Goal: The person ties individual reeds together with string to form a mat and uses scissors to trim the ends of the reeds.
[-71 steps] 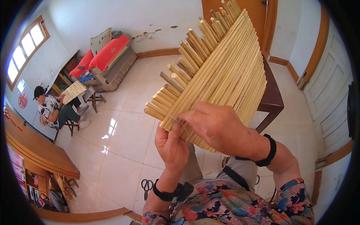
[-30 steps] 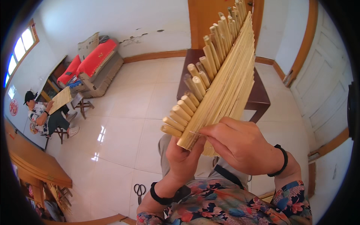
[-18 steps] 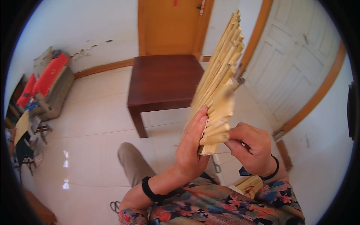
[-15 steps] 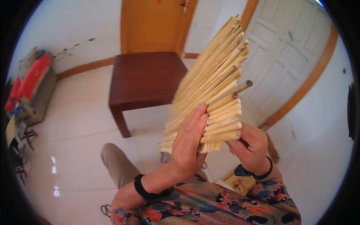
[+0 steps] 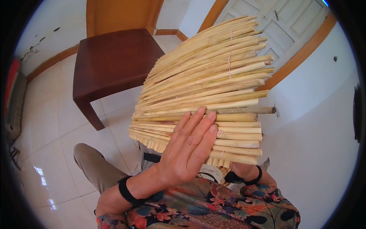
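Observation:
A mat of pale yellow stalks (image 5: 206,86), tied together with thin pinkish thread, spans the middle of the head view. It is folded over, with another layer of stalks showing along its lower edge. One darker, greyish stalk sticks out past the others at the right. My left hand (image 5: 189,147) lies flat on the near part of the mat, its fingers stretched out across the stalks; its thumb is hidden. Beneath the mat's lower right corner is my right hand (image 5: 246,170). The stalks cover its fingers, so its grip cannot be seen.
A dark red-brown table (image 5: 114,55) stands ahead to the left, in front of an orange-brown door (image 5: 120,17). A white panelled door (image 5: 263,19) is beyond the mat. My bent knee (image 5: 89,156) juts out at the lower left over the tiled floor (image 5: 57,143).
The mat has turned from steep and edge-on to showing its broad face. My left hand now lies flat across it. My right hand has gone from beside the stalk ends to underneath them.

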`<state>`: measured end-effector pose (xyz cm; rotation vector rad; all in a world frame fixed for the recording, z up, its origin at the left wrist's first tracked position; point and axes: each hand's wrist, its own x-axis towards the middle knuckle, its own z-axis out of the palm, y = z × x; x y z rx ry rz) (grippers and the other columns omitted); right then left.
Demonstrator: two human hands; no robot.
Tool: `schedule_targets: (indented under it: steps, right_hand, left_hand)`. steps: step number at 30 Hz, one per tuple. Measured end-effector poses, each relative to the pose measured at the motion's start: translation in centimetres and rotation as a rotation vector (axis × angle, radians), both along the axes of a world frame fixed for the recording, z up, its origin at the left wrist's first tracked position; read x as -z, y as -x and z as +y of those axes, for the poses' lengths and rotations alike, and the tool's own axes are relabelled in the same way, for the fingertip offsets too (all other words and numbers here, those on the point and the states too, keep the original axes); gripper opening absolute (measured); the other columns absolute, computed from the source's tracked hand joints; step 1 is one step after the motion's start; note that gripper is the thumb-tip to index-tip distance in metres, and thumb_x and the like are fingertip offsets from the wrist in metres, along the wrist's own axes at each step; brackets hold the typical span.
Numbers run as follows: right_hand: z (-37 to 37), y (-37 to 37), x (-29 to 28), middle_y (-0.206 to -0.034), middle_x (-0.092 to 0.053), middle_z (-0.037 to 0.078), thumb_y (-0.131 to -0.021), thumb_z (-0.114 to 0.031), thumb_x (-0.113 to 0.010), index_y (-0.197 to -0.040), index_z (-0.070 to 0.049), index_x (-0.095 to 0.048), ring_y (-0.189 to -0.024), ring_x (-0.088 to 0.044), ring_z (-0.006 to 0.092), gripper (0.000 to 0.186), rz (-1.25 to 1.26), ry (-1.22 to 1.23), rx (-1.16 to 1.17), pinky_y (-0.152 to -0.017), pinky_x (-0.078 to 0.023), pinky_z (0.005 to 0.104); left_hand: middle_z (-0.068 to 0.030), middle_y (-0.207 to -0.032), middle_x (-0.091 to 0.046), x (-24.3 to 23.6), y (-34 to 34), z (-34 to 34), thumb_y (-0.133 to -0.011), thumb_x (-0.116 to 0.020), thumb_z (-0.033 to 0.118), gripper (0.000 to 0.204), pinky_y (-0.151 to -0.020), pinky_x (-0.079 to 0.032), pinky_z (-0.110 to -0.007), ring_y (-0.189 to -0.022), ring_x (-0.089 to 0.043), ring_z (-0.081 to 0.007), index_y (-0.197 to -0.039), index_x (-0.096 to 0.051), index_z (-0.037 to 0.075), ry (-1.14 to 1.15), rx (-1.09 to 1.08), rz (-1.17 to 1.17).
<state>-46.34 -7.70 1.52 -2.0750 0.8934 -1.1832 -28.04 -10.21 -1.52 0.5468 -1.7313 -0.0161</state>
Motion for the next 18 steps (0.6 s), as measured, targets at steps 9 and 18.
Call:
schedule_targets:
  steps: [9, 18]
  right_hand:
    - [0.5, 0.1, -0.6, -0.105, -0.061, 0.019, -0.075, -0.007, -0.066, -0.104, 0.002, -0.061, -0.093, -0.063, 0.0284, 0.031, 0.186, 0.052, -0.023, -0.079, -0.049, 0.0305]
    - [-1.8, -4.2, -4.8, -0.075, -0.062, 0.01, -0.074, 0.0, -0.061, -0.099, -0.002, -0.059, -0.057, -0.06, 0.0263, 0.025, 0.209, 0.344, -0.093, -0.05, -0.048, 0.0315]
  left_hand:
    - [-0.0254, -0.116, -0.053, -0.4, -0.2, 0.3, -0.078, -0.055, 0.001, 0.031, -0.092, -0.04, -0.05, -0.109, -0.052, -0.0407, -0.108, -0.051, -0.008, -0.015, 0.013, -0.002]
    - [-0.0286, -0.118, -0.05, -1.3, -2.8, -0.2, -0.077, -0.058, -0.003, 0.04, -0.093, -0.041, -0.045, -0.11, -0.05, -0.0417, -0.115, -0.047, -0.008, -0.093, -0.05, 0.083]
